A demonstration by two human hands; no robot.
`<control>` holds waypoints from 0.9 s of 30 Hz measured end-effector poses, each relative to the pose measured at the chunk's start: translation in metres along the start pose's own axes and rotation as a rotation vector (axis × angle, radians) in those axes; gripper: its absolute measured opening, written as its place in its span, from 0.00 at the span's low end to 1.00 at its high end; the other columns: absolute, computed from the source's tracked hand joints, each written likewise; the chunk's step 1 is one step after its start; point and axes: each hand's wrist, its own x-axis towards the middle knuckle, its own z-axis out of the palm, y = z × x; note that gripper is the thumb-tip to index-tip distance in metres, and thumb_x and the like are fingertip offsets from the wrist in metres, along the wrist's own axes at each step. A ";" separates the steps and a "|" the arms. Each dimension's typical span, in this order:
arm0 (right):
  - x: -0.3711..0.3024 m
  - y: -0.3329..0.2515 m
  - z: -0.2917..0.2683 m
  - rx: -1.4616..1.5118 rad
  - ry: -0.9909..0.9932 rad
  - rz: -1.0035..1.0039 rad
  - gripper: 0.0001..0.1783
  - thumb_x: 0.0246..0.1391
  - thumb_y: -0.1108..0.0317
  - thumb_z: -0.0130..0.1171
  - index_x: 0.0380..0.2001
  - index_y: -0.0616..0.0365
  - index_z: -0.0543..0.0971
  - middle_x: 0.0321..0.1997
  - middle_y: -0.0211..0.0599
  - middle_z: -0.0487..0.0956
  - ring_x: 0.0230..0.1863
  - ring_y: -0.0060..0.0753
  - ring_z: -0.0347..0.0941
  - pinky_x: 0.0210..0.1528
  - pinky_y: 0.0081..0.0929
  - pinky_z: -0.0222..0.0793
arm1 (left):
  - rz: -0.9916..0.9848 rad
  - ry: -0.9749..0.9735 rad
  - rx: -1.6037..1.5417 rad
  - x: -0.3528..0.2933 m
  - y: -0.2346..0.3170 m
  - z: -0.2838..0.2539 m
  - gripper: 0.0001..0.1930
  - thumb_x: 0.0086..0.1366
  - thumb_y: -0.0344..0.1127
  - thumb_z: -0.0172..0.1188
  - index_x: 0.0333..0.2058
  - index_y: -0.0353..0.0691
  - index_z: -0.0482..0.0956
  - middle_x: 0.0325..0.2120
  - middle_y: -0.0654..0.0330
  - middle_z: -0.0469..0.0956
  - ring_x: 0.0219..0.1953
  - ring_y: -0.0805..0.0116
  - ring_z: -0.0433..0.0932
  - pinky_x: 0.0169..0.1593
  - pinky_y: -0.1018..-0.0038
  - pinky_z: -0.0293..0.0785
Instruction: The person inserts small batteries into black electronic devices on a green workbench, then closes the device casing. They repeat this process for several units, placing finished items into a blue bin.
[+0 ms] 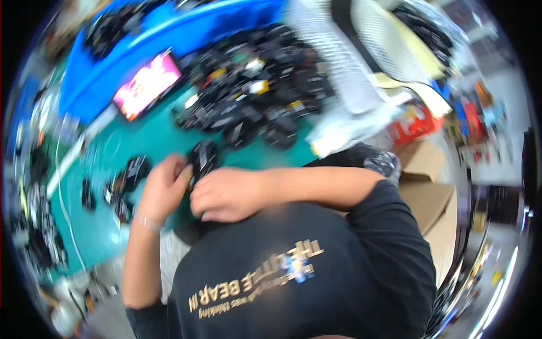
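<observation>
At the front edge of the green work surface, a black rounded plastic device (204,157), about the shape of a computer mouse, is between my two hands. My left hand (165,183) is closed, with thumb and fingers pinched against its left side. My right hand (228,195) lies just below it, fingers curled round its lower end, which they hide. Motion blur hides the finer detail. Beyond the hands is a large heap of similar black devices (276,73), some with yellow or white labels. A smaller group of black parts (127,181) lies left of my left hand.
A blue plastic bin (84,85) stands behind a phone (147,85) with a bright pink screen. White bubble wrap (327,51) and a clear bag (350,130) lie at the right. Cardboard boxes (437,220) stand by my right arm. A thin white cable (63,209) crosses the left side.
</observation>
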 end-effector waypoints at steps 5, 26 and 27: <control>-0.017 -0.034 -0.090 -0.302 0.236 0.079 0.06 0.45 0.69 0.59 0.29 0.55 0.75 0.32 0.37 0.75 0.35 0.43 0.73 0.37 0.36 0.69 | -0.007 0.090 0.118 -0.017 0.009 0.011 0.10 0.54 0.28 0.60 0.33 0.34 0.69 0.13 0.59 0.63 0.16 0.66 0.62 0.22 0.70 0.60; -0.221 0.038 -0.347 -0.674 -0.617 1.396 0.17 0.31 0.62 0.67 0.24 0.55 0.72 0.31 0.41 0.73 0.36 0.47 0.71 0.35 0.42 0.66 | 0.146 0.230 0.309 -0.050 -0.002 0.034 0.19 0.42 0.38 0.71 0.26 0.40 0.69 0.28 0.54 0.66 0.33 0.53 0.66 0.37 0.62 0.60; -0.220 0.031 -0.345 -0.874 -0.479 1.150 0.14 0.32 0.63 0.65 0.24 0.53 0.73 0.30 0.41 0.74 0.34 0.47 0.71 0.34 0.42 0.66 | 0.112 0.238 0.314 -0.053 -0.001 0.036 0.19 0.42 0.40 0.71 0.26 0.41 0.69 0.29 0.55 0.66 0.34 0.54 0.66 0.38 0.62 0.60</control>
